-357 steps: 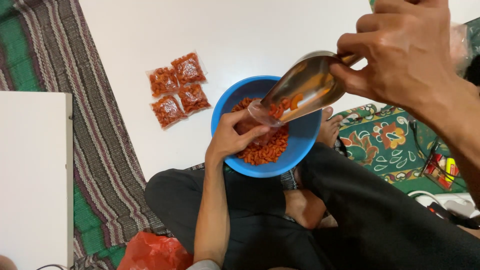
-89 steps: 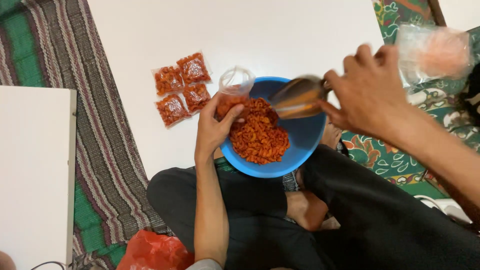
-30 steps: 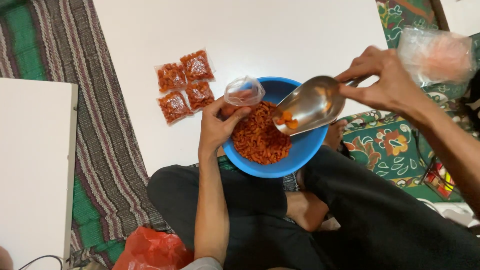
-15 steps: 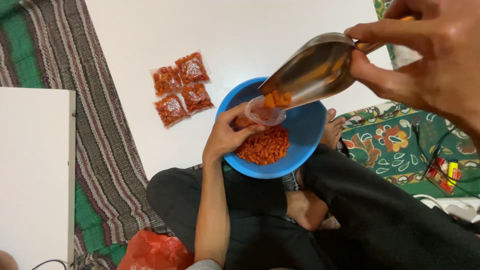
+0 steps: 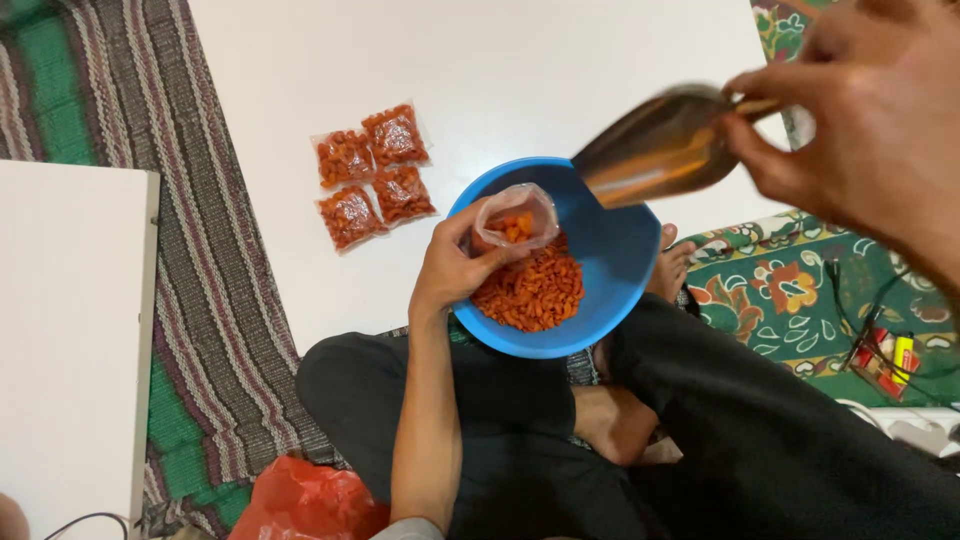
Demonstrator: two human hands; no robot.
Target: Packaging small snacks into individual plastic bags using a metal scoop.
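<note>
White flooring borders striped and floral mats. Left hand (image 5: 450,272) fingers clamp a small clear bag (image 5: 514,218) of orange snacks above the blue bowl (image 5: 610,270). Right hand (image 5: 880,150) fingers pinch a metal scoop (image 5: 655,150), blurred, up right of the bag.

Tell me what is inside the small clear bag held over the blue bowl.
The small clear bag in the left hand holds a few orange snack pieces near its open mouth. The fingers cover its lower part, so how full it is cannot be seen.
</note>
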